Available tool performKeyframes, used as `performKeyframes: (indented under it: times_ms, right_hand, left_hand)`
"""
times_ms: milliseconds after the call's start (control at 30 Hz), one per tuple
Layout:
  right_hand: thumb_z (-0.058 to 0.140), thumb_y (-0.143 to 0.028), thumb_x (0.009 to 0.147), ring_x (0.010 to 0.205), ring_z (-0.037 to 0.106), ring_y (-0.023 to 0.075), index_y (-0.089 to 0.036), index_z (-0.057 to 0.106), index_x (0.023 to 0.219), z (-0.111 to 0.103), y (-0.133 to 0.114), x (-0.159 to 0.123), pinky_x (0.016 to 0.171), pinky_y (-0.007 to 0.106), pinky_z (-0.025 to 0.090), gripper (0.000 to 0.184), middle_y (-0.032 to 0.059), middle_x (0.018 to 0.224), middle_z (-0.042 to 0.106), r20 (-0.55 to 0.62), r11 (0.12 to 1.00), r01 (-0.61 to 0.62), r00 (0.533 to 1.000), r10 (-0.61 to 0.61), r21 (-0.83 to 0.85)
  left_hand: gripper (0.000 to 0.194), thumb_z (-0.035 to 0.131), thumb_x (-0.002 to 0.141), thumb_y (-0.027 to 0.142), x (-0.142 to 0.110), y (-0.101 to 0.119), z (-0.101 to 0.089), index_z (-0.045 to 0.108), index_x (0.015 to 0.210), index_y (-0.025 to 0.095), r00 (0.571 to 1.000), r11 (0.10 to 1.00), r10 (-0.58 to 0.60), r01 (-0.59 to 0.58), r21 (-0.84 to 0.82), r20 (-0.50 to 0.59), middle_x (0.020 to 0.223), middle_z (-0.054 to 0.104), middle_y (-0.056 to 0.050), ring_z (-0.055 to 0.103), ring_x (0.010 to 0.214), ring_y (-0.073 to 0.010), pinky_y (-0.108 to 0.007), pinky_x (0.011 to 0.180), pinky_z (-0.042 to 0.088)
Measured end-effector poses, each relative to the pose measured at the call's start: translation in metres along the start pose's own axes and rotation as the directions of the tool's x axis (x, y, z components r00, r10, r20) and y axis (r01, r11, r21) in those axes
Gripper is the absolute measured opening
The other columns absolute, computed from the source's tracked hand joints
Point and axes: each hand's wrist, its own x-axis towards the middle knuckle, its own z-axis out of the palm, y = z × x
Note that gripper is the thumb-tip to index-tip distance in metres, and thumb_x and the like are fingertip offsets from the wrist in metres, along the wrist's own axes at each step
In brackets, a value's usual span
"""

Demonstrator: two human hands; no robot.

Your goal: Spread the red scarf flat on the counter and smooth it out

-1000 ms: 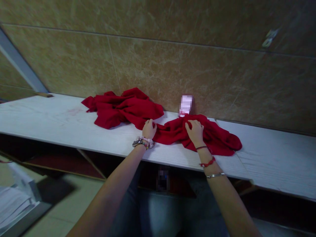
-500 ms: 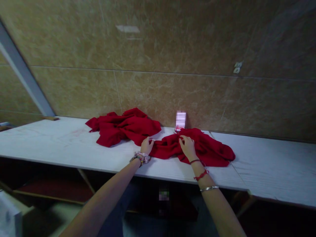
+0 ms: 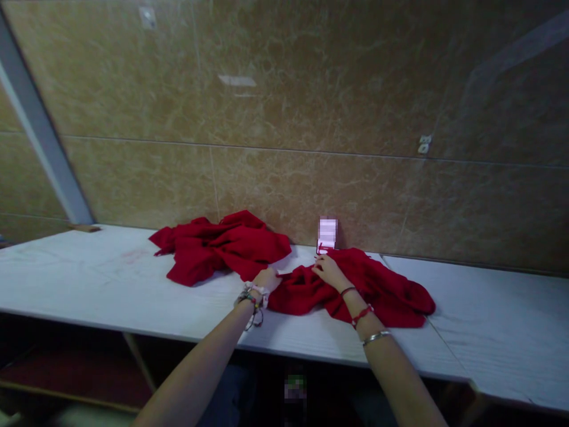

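Two crumpled heaps of red cloth lie on a white tabletop; whether they are garments I cannot tell. At the left end of the right red cloth (image 3: 377,287), my left hand (image 3: 267,279) is closed on its edge. My right hand (image 3: 329,271) reaches over the middle of the same cloth, its fingers bent together in a pinch at the upper edge; the fingertips are partly hidden. The left red cloth (image 3: 222,246) rests just behind and left of my left hand, held by neither hand.
A lit phone (image 3: 328,234) leans against the brown tiled wall (image 3: 267,107) behind the right cloth. The white table (image 3: 102,284) has seams at the right. Open shelves (image 3: 66,373) show below its front edge. A wall socket (image 3: 425,144) is at upper right.
The view has tilted up slightly, so everything sits lower. My right hand has shifted left and back toward the upper edge of the right cloth. The left cloth lies unchanged.
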Motion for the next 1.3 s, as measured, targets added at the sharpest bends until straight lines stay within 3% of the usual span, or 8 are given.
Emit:
performKeyframes:
  times_ms: [100,267,433,533,767,933,1133,1300]
  right_hand:
    - [0.050,-0.019,0.076,0.080,0.054,0.0158,-0.019,0.059,0.065,-0.005,0.013,-0.014,0.078,0.028,0.043,0.014,0.0059,0.082,0.057,-0.202,0.984,0.058,0.979,-0.023,0.170]
    - [0.048,-0.031,0.074,0.077,0.052,0.0177,-0.020,0.054,0.061,-0.035,0.035,-0.028,0.078,0.034,0.042,0.018,0.0043,0.075,0.055,-0.486,0.887,-0.067,0.816,0.313,0.458]
    - [0.052,-0.036,0.071,0.080,0.055,0.0177,-0.018,0.055,0.057,-0.048,0.025,-0.038,0.078,0.033,0.043,0.023,0.0046,0.081,0.060,0.029,0.689,-0.110,0.991,0.128,0.717]
    - [0.054,-0.036,0.071,0.076,0.056,0.0166,-0.017,0.060,0.062,-0.047,0.012,-0.038,0.077,0.032,0.044,0.022,0.0035,0.077,0.062,0.282,0.742,-0.127,0.955,-0.087,0.658]
    - [0.049,-0.025,0.078,0.090,0.055,0.0168,-0.016,0.065,0.086,-0.033,-0.011,-0.031,0.085,0.032,0.042,0.020,0.0082,0.092,0.060,-0.234,0.918,0.148,0.970,-0.063,0.368]
    - [0.048,-0.026,0.081,0.092,0.053,0.0165,-0.018,0.066,0.085,-0.024,-0.045,-0.019,0.086,0.031,0.041,0.020,0.0072,0.093,0.059,-0.111,0.971,0.211,0.974,-0.198,0.117]
    - [0.061,-0.042,0.071,0.092,0.054,0.0249,-0.016,0.066,0.069,0.001,-0.080,0.005,0.077,0.039,0.043,0.027,0.0124,0.099,0.058,0.234,0.991,0.071,0.971,-0.042,-0.117]
    - [0.060,-0.020,0.073,0.079,0.054,0.0158,-0.016,0.063,0.068,0.018,-0.066,0.001,0.076,0.030,0.044,0.007,0.0059,0.083,0.057,0.092,0.994,0.049,0.994,-0.058,0.095]
  left_hand:
    - [0.021,0.048,0.075,0.020,0.004,-0.001,-0.005,0.068,0.077,0.016,0.999,0.999,-0.024,0.025,0.027,-0.040,0.088,0.068,-0.012,0.062,0.088,-0.0214,-0.023,0.073,0.042]
    - [0.032,0.035,0.081,0.023,0.011,-0.016,-0.030,0.066,0.088,0.016,0.975,0.988,-0.150,0.154,0.016,-0.162,0.095,0.066,-0.011,0.060,0.092,-0.0214,-0.024,0.074,0.043]
    - [0.042,0.021,0.085,0.018,0.008,-0.025,-0.049,0.055,0.108,0.011,0.924,0.958,-0.265,0.284,0.029,-0.275,0.108,0.060,-0.016,0.057,0.099,-0.0235,-0.029,0.076,0.044]
    - [0.033,0.038,0.079,0.018,0.001,-0.017,-0.041,0.056,0.106,0.014,0.945,0.961,-0.251,0.269,0.066,-0.209,0.104,0.061,-0.015,0.058,0.096,-0.0242,-0.031,0.077,0.044]
    - [0.034,0.044,0.074,0.010,-0.016,0.008,-0.016,0.060,0.103,0.019,0.998,0.941,0.013,0.010,0.339,-0.068,0.107,0.059,-0.015,0.053,0.103,-0.0314,-0.048,0.083,0.039]
    - [0.030,0.046,0.074,0.009,-0.012,0.008,-0.023,0.064,0.096,0.019,0.998,0.957,-0.036,0.020,0.288,0.051,0.098,0.064,-0.013,0.058,0.095,-0.0282,-0.040,0.079,0.043]
    - [0.024,0.052,0.083,0.028,-0.010,-0.005,-0.025,0.057,0.104,0.017,0.998,0.976,-0.012,-0.002,0.220,0.063,0.104,0.058,-0.008,0.057,0.093,-0.0196,-0.034,0.078,0.046]
    - [0.026,0.049,0.085,0.033,-0.009,-0.017,-0.029,0.054,0.107,0.020,0.999,0.977,-0.034,0.029,0.209,0.021,0.111,0.053,-0.006,0.054,0.096,-0.0176,-0.034,0.080,0.047]
